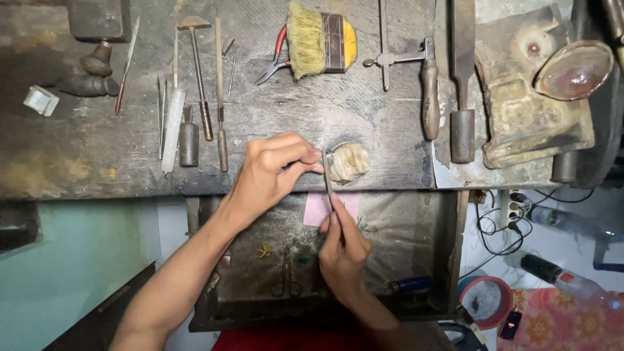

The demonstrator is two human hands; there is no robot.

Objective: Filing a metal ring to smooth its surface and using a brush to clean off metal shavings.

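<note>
Scarred dark wood makes up the workbench (364, 117), seen from above, with an open drawer tray (416, 221) pulled out below its near edge. At that edge sits a worn, pale bench peg (350, 161), and both hands meet just left of it. The left hand (273, 170) reaches in from the lower left with fingers curled and pinched shut on something small against the peg; what it pinches is too small to make out. The right hand (342, 250) comes up from the near side, closed around a thin metal file (328, 177) that stands nearly upright, its tip touching the spot where the left fingers pinch. A pink sheet (316, 209) lies in the tray right under the hands, with small scissors (286, 279) nearer in the tray. Farther back on the bench lie a yellow bristle brush (320, 40), red-handled pliers (276, 57) just left of it, a small hammer (198, 71) among slim hand tools on the left, and a saw frame (426, 84) with a wooden handle to the right.
</note>
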